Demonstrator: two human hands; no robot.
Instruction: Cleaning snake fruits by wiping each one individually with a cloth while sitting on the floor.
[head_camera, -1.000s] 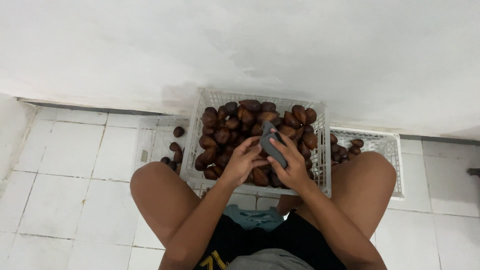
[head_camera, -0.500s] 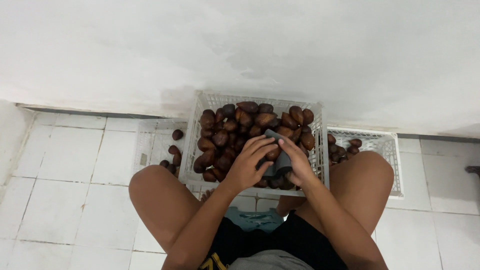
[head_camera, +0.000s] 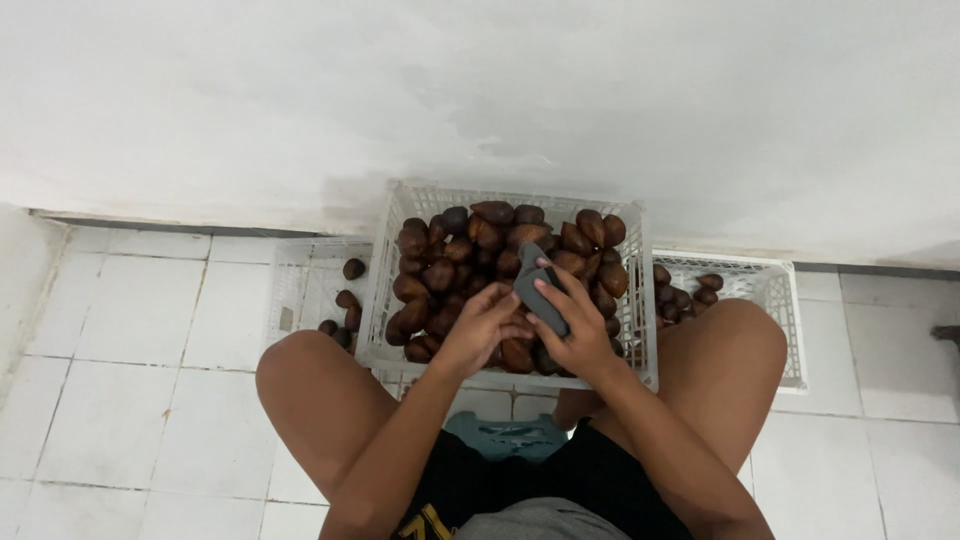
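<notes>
Both hands shifted back up over the white crate (head_camera: 640, 300), my right hand (head_camera: 575, 330) gripping a grey cloth (head_camera: 540, 290), my left hand (head_camera: 480, 330) curled around a brown fruit (head_camera: 517, 352), near the crate's front edge

A small grey folded cloth (head_camera: 541, 300) sits tilted above the heap of dark brown, scaly, teardrop-shaped fruits (head_camera: 470, 250). The fruits fill a white plastic lattice crate (head_camera: 385, 270) standing on the floor against the wall.

Dark brown scaly fruits (head_camera: 470, 245) in white lattice crate (head_camera: 380, 290) (grey cloth (head_camera: 540, 295)).
</notes>
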